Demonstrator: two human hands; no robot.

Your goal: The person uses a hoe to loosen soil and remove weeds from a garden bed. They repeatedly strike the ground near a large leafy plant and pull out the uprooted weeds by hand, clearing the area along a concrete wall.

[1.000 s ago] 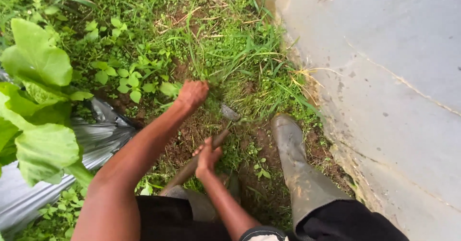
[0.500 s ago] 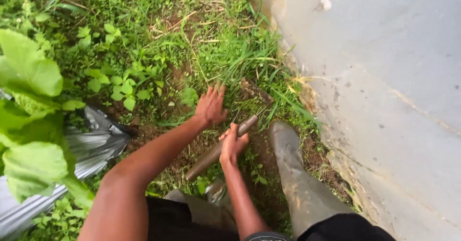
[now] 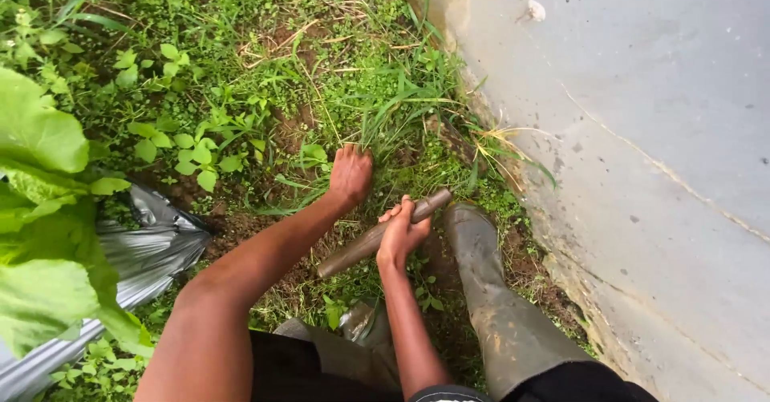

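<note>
There are two hands in view: the left hand (image 3: 351, 175) and the right hand (image 3: 401, 234). There is one wooden handle (image 3: 353, 251), a brown round stick. I count two rubber boots: the right boot (image 3: 497, 306), seen in full, and the left boot (image 3: 341, 350), seen only in part below the arms. There is one grey concrete wall (image 3: 642, 129), and on it one small pale lump (image 3: 536, 9); I cannot tell what this lump is. There is one silver plastic sheet (image 3: 144, 258) at the left. One plant with large light green leaves (image 3: 40, 202) stands over this sheet. One tuft of long grass (image 3: 393, 101) grows just before the left hand. The small weeds on the ground are too many to count.
</note>
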